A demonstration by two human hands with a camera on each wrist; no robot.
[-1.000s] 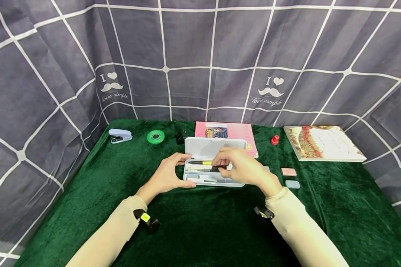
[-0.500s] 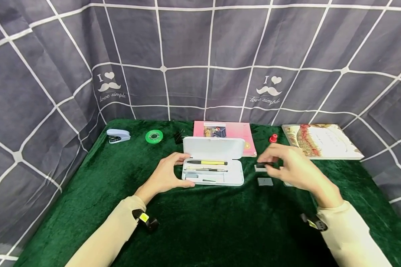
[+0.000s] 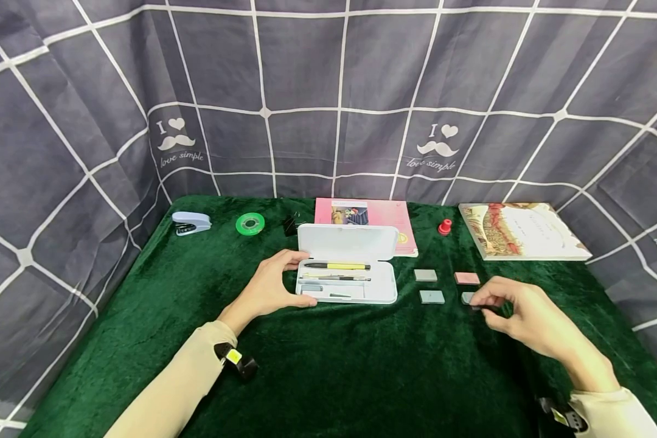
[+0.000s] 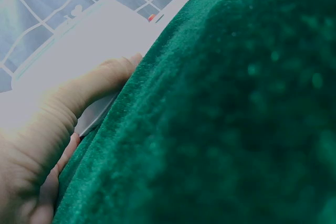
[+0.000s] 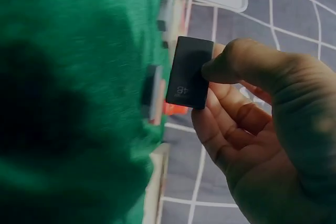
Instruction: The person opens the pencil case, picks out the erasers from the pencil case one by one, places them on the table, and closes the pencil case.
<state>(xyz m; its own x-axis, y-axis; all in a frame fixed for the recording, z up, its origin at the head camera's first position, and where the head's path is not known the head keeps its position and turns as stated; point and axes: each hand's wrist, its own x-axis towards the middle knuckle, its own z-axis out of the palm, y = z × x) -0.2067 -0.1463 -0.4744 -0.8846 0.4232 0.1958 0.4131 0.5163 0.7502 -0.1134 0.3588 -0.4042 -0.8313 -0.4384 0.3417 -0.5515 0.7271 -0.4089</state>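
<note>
Resting on the worktop (image 3: 328,365), the case (image 3: 383,283) is held by the left grip (image 3: 265,286), a black block (image 5: 186,74) pinched in the right grip (image 3: 536,316).

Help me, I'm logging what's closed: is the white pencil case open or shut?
Open: its lid stands raised at the back, and the yellow pen inside the pencil case shows in the head view.

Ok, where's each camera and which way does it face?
Head: on the head, facing forward and down at the green velvet cloth; left hand, right hand and beige sleeves show.
Left wrist: on that wrist, facing the cloth and open white plastic pencil case; left hand only.
Right wrist: on that wrist, facing the black rectangular block; right hand only.
Head and left wrist share the left hand and case.
</note>
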